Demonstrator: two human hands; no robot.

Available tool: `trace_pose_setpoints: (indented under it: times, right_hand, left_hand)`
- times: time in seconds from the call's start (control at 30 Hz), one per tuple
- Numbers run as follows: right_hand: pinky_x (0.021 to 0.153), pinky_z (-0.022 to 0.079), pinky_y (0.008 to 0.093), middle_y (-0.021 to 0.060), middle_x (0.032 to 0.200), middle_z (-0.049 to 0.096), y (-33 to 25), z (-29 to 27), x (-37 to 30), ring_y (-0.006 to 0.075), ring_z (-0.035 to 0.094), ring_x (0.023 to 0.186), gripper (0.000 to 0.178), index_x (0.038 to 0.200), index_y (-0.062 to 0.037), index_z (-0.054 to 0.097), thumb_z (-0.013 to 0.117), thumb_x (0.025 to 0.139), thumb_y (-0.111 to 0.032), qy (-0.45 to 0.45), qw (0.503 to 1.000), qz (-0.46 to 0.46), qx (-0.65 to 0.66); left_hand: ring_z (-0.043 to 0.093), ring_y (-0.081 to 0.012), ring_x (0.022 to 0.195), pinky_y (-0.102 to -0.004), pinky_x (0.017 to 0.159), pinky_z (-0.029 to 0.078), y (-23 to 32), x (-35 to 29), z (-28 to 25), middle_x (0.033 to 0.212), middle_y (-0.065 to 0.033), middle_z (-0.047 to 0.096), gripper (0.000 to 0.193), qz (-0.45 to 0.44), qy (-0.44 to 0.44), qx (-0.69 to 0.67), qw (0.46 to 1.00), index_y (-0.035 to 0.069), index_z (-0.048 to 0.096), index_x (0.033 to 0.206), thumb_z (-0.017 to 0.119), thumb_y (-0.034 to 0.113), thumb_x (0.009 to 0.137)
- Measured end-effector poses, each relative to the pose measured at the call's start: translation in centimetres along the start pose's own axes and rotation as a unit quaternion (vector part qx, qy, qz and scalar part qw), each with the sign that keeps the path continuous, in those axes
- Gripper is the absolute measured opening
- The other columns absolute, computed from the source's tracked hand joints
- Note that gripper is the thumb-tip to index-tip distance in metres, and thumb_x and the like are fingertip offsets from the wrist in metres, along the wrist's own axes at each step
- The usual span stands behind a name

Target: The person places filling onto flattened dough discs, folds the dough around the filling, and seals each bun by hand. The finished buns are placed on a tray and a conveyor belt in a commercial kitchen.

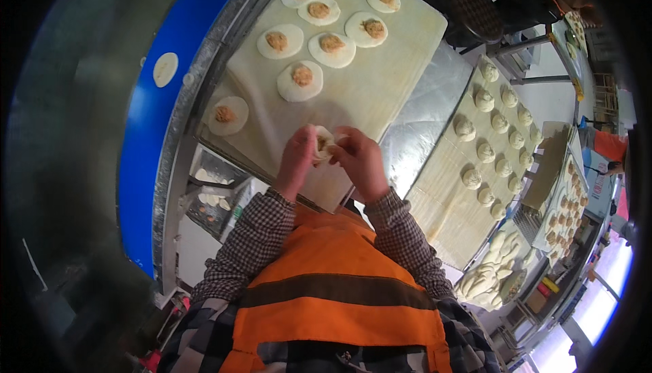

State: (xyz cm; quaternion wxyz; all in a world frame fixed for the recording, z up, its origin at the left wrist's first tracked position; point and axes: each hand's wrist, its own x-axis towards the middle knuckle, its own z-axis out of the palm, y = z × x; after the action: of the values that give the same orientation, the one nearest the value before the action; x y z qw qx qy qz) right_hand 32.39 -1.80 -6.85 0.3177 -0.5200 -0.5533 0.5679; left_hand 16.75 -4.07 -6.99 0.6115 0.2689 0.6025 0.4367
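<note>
Between my two hands, above the near end of the pale work board (407,54), is a partly gathered bun (322,143) with a dark opening at its top. My left hand (297,159) is closed around its left side. The fingertips of my right hand (358,159) pinch the dough edge on the right. Several flat dough rounds topped with orange-brown filling lie farther up the board; the nearest are one dough round (227,127) to the left and another dough round (291,91) just beyond my hands.
A blue conveyor belt (146,162) carrying a few bare dough rounds curves along the left. To the right, beyond a metal surface (431,105), a tray (435,220) holds rows of pleated buns (485,152). Loose dough pieces (492,264) lie below it. Another person's arm (611,149) shows at far right.
</note>
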Motion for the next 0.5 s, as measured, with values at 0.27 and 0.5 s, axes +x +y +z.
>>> trace_pose_setpoints:
  times: [0.27, 0.5]
  right_hand:
    - [0.061, 0.050, 0.0259, 0.0055, 0.077, 0.062, -0.1, 0.8, -1.1, 0.0118, 0.060, 0.068, 0.014, 0.097, 0.0041, 0.061, 0.066, 0.086, -0.003, -0.101, 0.988, 0.030, 0.116]
    - [0.053, 0.048, 0.0247, 0.0087, 0.076, 0.067, 1.5, -0.3, 0.7, 0.0150, 0.067, 0.064, 0.006, 0.090, 0.0025, 0.059, 0.060, 0.090, -0.003, 0.035, 0.995, 0.087, -0.029]
  left_hand:
    - [0.058, -0.0124, 0.077, -0.0248, 0.061, 0.046, -1.4, -0.7, -2.6, 0.092, -0.0054, 0.061, 0.061, -0.009, -0.046, 0.080, 0.996, 0.003, 0.059, 0.102, 0.033, 0.058, 0.099]
    - [0.059, -0.0168, 0.098, -0.0301, 0.086, 0.048, -0.4, 1.0, -6.2, 0.103, -0.0093, 0.063, 0.041, 0.162, -0.021, 0.198, 0.966, 0.005, 0.061, 0.114, 0.046, 0.040, 0.099]
